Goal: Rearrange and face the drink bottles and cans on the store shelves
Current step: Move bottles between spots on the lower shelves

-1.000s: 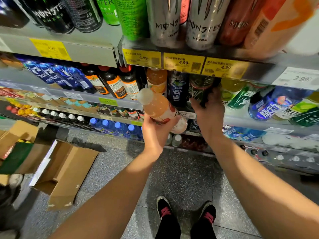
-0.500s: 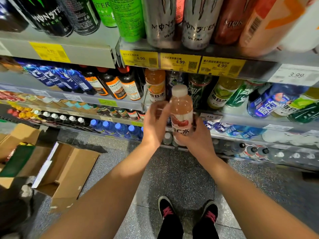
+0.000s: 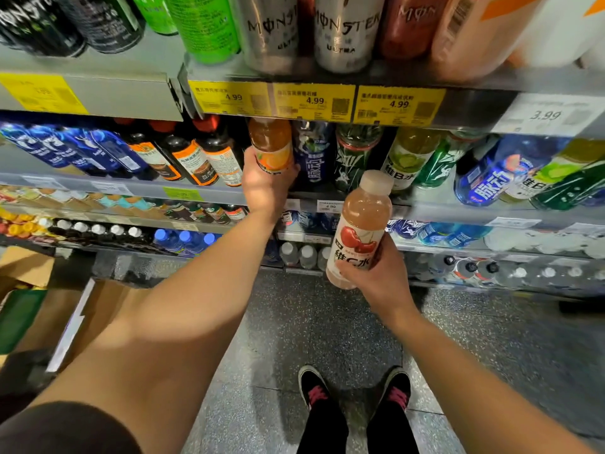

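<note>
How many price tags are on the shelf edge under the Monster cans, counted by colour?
Yellow price tags: 4
White price tag: 1
Total: 5

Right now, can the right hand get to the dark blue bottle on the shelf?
Probably not: the right hand holds the cherry bottle, so its grip is taken. The path to the dark blue bottle looks free.

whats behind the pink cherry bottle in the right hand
The pink cherry bottle, gripped by the right hand, is out in front of the shelving. Behind it show a shelf edge with price tags and clear bottles lower down. Whatever it directly covers is hidden.
</note>
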{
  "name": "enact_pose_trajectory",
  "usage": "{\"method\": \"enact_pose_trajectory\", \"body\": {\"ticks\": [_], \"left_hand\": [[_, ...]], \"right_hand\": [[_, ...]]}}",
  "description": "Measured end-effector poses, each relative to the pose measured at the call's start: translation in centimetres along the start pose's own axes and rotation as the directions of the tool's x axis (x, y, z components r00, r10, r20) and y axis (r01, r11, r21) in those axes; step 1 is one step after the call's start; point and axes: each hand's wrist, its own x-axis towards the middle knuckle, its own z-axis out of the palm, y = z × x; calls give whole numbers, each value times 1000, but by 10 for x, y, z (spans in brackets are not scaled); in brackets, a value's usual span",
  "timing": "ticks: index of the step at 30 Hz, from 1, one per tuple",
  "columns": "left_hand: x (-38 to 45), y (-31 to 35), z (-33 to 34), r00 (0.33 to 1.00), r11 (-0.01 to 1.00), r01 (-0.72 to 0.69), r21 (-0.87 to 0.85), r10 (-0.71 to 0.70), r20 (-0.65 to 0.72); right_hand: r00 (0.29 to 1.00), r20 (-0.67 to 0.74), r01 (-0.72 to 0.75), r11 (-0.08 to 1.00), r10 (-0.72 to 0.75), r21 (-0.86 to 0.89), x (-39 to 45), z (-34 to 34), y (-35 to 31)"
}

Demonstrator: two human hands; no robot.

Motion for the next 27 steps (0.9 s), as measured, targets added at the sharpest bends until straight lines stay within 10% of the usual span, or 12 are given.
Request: {"method": "enact_pose_trajectory", "body": {"ticks": [11, 27], "left_hand": [[-55, 18, -16, 990, 958, -18, 288, 57, -130], [-212, 58, 87, 913, 997, -60, 54, 33, 406]], "right_hand": [[998, -58, -6, 998, 9, 56, -10, -1, -13], [926, -367, 86, 996, -90, -27, -46, -155, -13]]}}
